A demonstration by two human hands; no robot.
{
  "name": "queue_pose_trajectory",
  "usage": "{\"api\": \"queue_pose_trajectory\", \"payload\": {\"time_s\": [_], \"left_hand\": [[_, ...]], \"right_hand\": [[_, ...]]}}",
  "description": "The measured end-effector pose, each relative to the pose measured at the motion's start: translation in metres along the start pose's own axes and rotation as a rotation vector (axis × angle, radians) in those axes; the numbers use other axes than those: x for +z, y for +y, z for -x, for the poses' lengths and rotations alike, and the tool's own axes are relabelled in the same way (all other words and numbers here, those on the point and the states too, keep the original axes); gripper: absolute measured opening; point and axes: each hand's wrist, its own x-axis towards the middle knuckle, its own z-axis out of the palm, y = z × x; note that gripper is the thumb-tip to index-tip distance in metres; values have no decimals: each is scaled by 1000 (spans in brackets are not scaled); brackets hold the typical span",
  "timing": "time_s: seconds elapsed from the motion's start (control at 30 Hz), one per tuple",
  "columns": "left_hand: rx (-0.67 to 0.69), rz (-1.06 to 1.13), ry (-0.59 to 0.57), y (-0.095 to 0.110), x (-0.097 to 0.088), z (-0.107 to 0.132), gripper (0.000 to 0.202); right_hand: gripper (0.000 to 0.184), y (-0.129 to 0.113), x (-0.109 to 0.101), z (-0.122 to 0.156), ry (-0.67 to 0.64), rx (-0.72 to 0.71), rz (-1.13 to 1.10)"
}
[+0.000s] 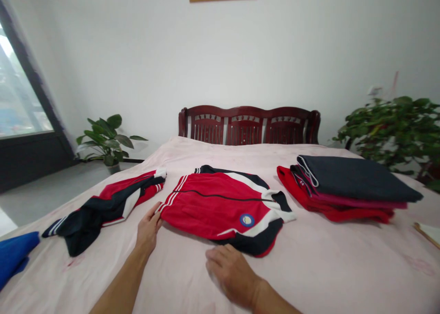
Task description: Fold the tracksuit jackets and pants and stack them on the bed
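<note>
A red jacket (206, 208) with white and dark navy panels lies zipped and flat on the bed, its collar to the right. A round blue badge (246, 220) is on its chest. My left hand (148, 227) pinches the near corner of the striped hem at the jacket's left end. My right hand (232, 272) is curled, close against the jacket's near edge by the dark sleeve. Its fingertips are hidden, so I cannot tell whether cloth is in them. Left of the jacket, rumpled navy, red and white clothing (99, 213) with striped cuffs lies spread out.
A folded stack of dark and red clothes (354, 181) sits on the right of the pink bed sheet (330, 268). Blue cloth (17, 254) lies at the left edge. Behind stand a wooden headboard (245, 126) and potted plants (108, 137) at both sides.
</note>
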Motion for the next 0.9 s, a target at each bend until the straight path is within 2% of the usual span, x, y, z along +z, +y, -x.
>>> {"api": "queue_pose_trajectory", "payload": {"time_s": [0.07,0.13,0.2,0.27,0.37,0.47,0.6,0.73,0.8,0.9], "left_hand": [[-10,35,-9,2,2,1,50],[-6,36,-18,3,2,1,52],[-2,34,-28,3,2,1,53],[-3,52,-32,3,3,1,52],[-12,86,-29,3,2,0,54],[-23,46,-35,1,1,-3,57],[-8,-18,-19,-2,1,-8,59],[-14,-48,46,-3,3,-11,59],[4,-90,83,-6,1,-11,58],[95,-250,133,-11,-9,-12,53]], "right_hand": [[30,-3,9,-20,-34,104,79],[36,-1,12,-41,-93,275,160],[35,5,10,-57,-168,445,214],[31,12,3,-67,-239,496,237],[21,22,-13,-68,-312,316,172],[14,32,-34,-63,-289,155,56],[22,38,-67,-60,-249,128,-81],[27,39,-92,-67,-289,90,-465],[25,52,-96,-73,-212,225,-709],[26,93,-88,-75,115,635,-927]]}}
